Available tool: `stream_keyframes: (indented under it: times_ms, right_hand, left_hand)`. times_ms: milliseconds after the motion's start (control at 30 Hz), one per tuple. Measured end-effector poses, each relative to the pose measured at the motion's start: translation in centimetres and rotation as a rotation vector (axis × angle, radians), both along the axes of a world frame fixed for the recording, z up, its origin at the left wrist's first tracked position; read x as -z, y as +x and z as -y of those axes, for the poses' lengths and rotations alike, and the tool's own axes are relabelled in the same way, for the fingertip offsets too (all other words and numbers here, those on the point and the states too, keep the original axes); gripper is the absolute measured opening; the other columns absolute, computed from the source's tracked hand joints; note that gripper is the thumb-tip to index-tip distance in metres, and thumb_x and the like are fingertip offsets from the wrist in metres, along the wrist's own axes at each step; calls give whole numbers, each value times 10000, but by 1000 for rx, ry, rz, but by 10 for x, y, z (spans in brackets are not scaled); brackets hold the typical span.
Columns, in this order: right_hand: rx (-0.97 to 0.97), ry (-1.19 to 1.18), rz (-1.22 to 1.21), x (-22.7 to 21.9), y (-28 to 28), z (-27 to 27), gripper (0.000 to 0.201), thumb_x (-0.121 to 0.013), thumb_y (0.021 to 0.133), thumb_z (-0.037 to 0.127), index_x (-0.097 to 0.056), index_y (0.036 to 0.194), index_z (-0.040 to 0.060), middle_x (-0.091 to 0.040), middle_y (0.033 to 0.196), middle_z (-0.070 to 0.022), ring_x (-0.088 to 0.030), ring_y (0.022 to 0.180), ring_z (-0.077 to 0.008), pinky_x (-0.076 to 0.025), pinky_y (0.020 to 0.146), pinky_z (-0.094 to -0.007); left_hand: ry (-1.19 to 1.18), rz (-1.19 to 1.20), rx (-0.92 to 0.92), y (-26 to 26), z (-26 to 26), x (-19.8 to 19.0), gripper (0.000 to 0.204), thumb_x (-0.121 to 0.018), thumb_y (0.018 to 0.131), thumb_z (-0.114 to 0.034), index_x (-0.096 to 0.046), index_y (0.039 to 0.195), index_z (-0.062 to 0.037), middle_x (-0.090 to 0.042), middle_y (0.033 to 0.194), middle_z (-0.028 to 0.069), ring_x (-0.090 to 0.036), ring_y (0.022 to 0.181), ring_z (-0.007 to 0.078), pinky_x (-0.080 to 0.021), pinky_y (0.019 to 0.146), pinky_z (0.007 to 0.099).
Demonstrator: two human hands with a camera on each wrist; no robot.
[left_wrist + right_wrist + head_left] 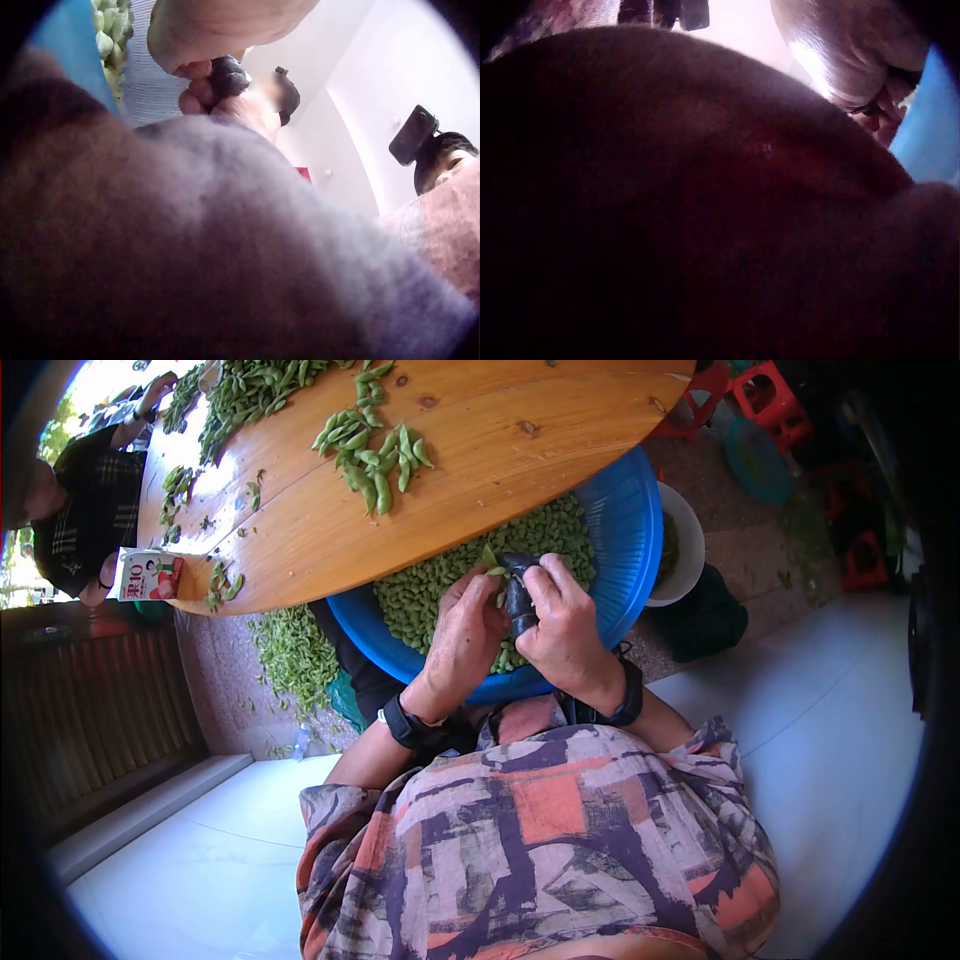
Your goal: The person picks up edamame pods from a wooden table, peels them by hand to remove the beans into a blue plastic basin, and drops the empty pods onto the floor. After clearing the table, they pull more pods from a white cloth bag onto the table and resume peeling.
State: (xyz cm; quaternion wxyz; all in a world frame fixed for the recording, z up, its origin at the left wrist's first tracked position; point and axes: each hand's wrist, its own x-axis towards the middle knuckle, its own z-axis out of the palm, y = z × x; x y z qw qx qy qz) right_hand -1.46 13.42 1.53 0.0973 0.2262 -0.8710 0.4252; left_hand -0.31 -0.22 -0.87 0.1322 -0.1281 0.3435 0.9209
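Note:
Over a large blue basin [625, 525] full of shelled green beans [420, 595], both hands meet in the head view. The left hand [467, 635] pinches a green pod [490, 557] at its fingertips. Beside it, the right hand [570, 630] has curled fingers, with dark coverings [520, 600] on its thumb and a finger, close against the pod. In the left wrist view a dark covering [228, 76] shows between the hands. The right wrist view is mostly dark skin, with part of the other hand [855, 52] at the top right.
A wooden table [480, 450] overhangs the basin, bearing piles of pods [375, 460] and a carton [150, 575]. Empty pods [292, 660] lie on the floor at left. A white bowl [685, 545] and red stools [770, 405] stand at right. Another person [85, 510] is at far left.

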Motion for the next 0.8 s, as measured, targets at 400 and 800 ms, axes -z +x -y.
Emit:
stream_keyframes:
  times_ms: [400, 800]
  right_hand:
    - [-58, -377, 353, -6, -15, -16, 66, -597, 808, -30, -620, 869, -17, -604, 753, -127, -588, 611, -238, -473, 567, -336]
    - [-202, -777, 780, -5, -13, -27, 332, -507, 976, 298, -609, 927, -14, -559, 696, 8, -489, 575, -31, -383, 478, -198]
  left_hand:
    - [-271, 47, 125, 0, 10, -14, 187, -462, 1018, -183, -570, 1065, -38, -628, 891, 28, -541, 659, 81, -424, 561, 207]
    - [-43, 125, 103, -1, 13, -17, 197, -570, 993, -221, -598, 1089, -51, -666, 957, 44, -638, 818, 103, -531, 703, 211]
